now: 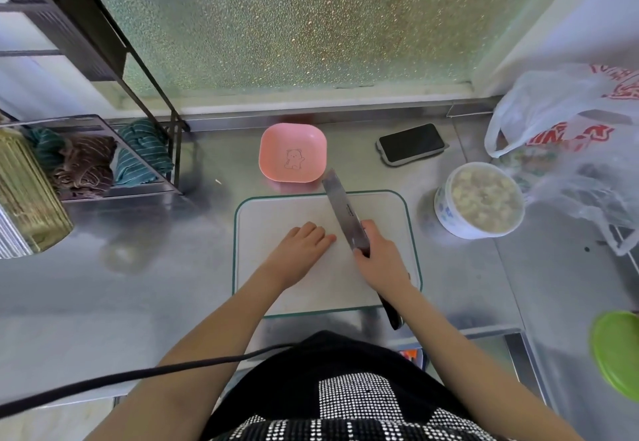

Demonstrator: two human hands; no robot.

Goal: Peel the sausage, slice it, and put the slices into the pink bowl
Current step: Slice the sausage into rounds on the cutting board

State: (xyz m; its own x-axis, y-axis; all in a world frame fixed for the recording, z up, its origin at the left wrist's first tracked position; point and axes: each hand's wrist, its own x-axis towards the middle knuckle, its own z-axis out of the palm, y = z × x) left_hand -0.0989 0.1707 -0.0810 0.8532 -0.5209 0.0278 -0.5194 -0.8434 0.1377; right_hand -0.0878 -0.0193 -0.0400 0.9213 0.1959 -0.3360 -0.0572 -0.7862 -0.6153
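The sausage cannot be seen; it may lie hidden under the left hand [304,247], which rests palm down on the white cutting board [276,288], fingers curled, grip unclear. Just beside it, the right hand [378,257] has its grip closed round a knife [342,209], blade pointing toward the empty pink bowl [293,157] beyond the board on the steel desk [138,302].

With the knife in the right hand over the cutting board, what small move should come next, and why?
Probably slide the left hand back to uncover what it covers. It lies flat on the cutting board, no sausage shows, the pink bowl is empty, and the knife the right hand grips is beside its fingertips.
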